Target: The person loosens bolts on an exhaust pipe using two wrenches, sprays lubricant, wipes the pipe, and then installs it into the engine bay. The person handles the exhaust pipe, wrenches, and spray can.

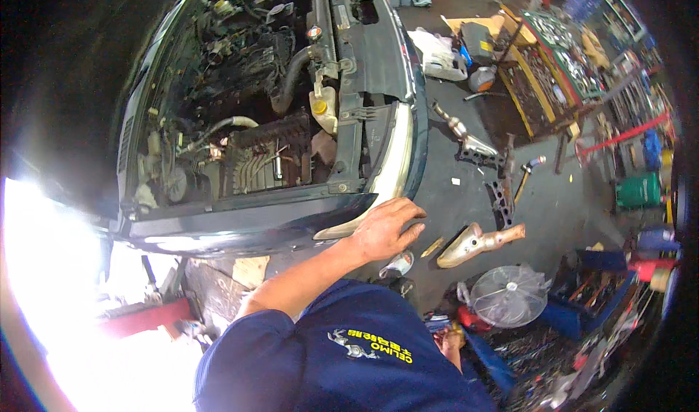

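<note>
My left hand [386, 226] lies palm down on the front corner of a dark blue car [240, 226], just by the pale headlight [393, 168]; its fingers are spread and hold nothing. The bonnet is up and the engine bay [247, 120] shows hoses, a white reservoir with a yellow cap [322, 110] and a dark engine block. My right hand [451, 337] hangs low beside my blue shirt, mostly hidden; I cannot tell whether it holds anything.
On the grey floor to the right lie a metal heat shield [477, 243], an exhaust part [470, 146] and a hammer [528, 173]. A white fan [507, 295], blue crates of tools [590, 295], a tool cart [553, 69] and a green canister [639, 190] stand around. Glare whites out the lower left.
</note>
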Motion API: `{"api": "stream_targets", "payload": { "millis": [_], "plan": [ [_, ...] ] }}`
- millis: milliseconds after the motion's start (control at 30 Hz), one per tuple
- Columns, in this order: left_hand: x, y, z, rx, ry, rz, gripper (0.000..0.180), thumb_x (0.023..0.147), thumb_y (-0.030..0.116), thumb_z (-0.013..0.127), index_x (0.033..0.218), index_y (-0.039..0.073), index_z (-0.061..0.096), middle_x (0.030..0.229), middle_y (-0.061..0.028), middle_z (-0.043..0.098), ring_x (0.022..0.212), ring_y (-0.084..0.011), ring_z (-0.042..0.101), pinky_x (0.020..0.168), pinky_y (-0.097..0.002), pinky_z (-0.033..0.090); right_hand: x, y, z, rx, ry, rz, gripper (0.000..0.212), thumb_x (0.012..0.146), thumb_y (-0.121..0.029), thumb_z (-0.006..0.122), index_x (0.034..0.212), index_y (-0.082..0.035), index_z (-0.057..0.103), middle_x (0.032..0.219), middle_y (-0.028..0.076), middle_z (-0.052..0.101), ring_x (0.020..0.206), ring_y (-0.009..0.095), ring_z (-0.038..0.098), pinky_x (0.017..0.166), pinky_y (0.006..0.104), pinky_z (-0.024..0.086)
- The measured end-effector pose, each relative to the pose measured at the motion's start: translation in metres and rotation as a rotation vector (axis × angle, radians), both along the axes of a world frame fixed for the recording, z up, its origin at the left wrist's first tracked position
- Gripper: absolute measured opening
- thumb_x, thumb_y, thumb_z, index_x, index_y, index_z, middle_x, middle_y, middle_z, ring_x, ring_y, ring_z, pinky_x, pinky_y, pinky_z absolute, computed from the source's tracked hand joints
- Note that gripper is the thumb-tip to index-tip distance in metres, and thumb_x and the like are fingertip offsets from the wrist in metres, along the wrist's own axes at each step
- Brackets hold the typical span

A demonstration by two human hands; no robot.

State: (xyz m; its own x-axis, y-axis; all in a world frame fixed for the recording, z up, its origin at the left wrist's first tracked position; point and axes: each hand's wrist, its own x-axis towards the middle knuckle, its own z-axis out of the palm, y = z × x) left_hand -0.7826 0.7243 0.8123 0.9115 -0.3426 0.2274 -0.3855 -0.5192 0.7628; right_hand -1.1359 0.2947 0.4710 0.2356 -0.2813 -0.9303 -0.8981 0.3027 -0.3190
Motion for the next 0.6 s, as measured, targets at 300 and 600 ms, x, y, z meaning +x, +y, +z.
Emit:
{"api": "stream_targets", "payload": {
  "millis": [300, 600],
  "plan": [
    [0.053, -0.003, 0.005, -0.049, -0.077, 0.340, 0.020, 0.090, 0.015, 0.073, 0.106, 0.004, 0.069, 0.101, -0.0135, 0.067, 0.097, -0.0346, 0.067, 0.087, -0.0434, 0.054, 0.247, -0.194, 0.045, -0.088, -0.231, -0.023, 0.013, 0.101, -0.029, 0.053, 0.098, -0.020, 0.061, 0.076, 0.001, 0.064, 0.060, 0.016, 0.059, 0.051, 0.0292, 0.044],
    [0.148, 0.043, 0.001, -0.121, -0.147, 0.436, 0.026, 0.089, 0.021, 0.074, 0.109, 0.005, 0.068, 0.105, -0.0129, 0.067, 0.098, -0.0342, 0.066, 0.087, -0.0450, 0.054, 0.414, -0.070, 0.120, -0.068, -0.173, 0.515, 0.029, 0.099, -0.030, 0.067, 0.116, -0.007, 0.066, 0.092, 0.010, 0.072, 0.074, 0.023, 0.069, 0.061, 0.0338, 0.050]
  ]
}}
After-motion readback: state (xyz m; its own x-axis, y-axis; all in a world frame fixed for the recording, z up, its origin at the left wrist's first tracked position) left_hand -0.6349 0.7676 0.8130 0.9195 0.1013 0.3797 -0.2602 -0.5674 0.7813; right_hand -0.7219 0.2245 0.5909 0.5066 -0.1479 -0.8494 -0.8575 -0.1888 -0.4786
